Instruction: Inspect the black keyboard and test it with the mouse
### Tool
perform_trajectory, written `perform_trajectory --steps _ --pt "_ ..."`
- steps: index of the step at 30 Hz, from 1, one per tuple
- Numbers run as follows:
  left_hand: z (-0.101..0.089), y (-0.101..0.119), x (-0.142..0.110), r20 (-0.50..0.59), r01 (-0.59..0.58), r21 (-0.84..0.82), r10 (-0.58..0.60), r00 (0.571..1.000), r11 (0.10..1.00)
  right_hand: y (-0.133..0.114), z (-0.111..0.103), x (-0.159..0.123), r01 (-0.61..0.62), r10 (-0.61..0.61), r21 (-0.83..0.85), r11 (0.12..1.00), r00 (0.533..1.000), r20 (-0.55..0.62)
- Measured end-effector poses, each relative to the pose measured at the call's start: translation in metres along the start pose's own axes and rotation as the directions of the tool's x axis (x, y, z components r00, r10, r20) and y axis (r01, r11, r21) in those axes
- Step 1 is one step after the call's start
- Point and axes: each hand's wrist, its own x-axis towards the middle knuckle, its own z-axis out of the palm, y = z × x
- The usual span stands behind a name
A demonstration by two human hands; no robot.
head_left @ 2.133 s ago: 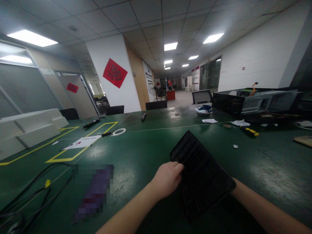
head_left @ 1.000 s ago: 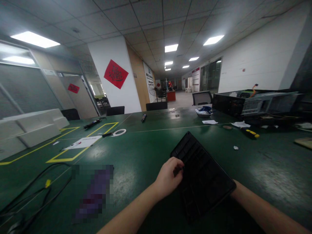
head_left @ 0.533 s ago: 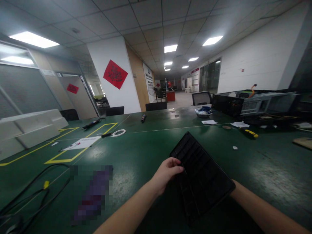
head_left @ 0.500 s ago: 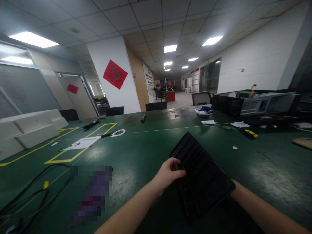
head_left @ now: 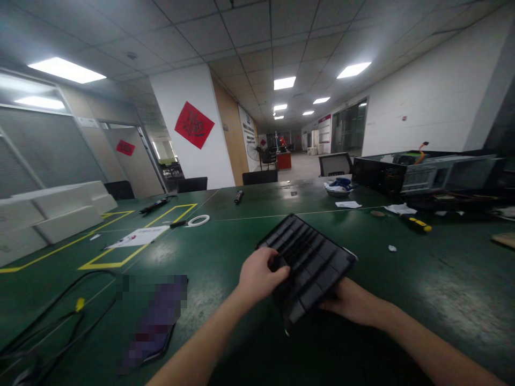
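A black ribbed plastic tray [head_left: 308, 262] with many compartments is lifted above the green table [head_left: 225, 252], tilted toward me. My left hand [head_left: 259, 277] is closed on its near left edge, fingers curled into the compartments. My right hand [head_left: 350, 303] holds it from below at the near right edge; its fingers go under the tray and are mostly hidden.
Black cables [head_left: 52, 316] lie at the near left. Yellow tape outlines [head_left: 132, 244], a paper sheet, a white ring [head_left: 198, 220] and pens sit farther left. An open computer case [head_left: 422, 174], a yellow-handled tool [head_left: 418, 224], paper scraps and a bowl [head_left: 338, 187] are at the right. White foam blocks [head_left: 52, 214] are far left.
The tray has been turned and shifted left, now lying more crosswise. My right hand, hidden beneath it before, has come into view under its edge. My left hand moved left with it.
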Motion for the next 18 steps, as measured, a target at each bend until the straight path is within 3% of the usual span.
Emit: perform_trajectory --steps 3,8,11,18 --pt "-0.028 -0.041 0.029 -0.084 0.266 0.161 -0.255 0.963 0.950 -0.004 -0.002 0.003 -0.013 0.012 -0.024 1.000 1.000 -0.011" --pt "-0.059 -0.124 0.064 -0.122 0.566 0.369 -0.565 0.816 0.737 -0.010 -0.004 0.002 -0.065 0.064 0.010 0.998 0.998 0.026" --pt "-0.061 -0.157 0.067 -0.131 0.639 0.390 -0.647 0.752 0.663 -0.013 -0.003 0.001 -0.068 0.068 0.004 0.998 0.997 0.024" --pt "-0.053 -0.180 0.068 -0.118 0.671 0.356 -0.681 0.722 0.650 -0.017 -0.002 0.000 -0.077 0.078 -0.024 0.997 0.996 0.043"
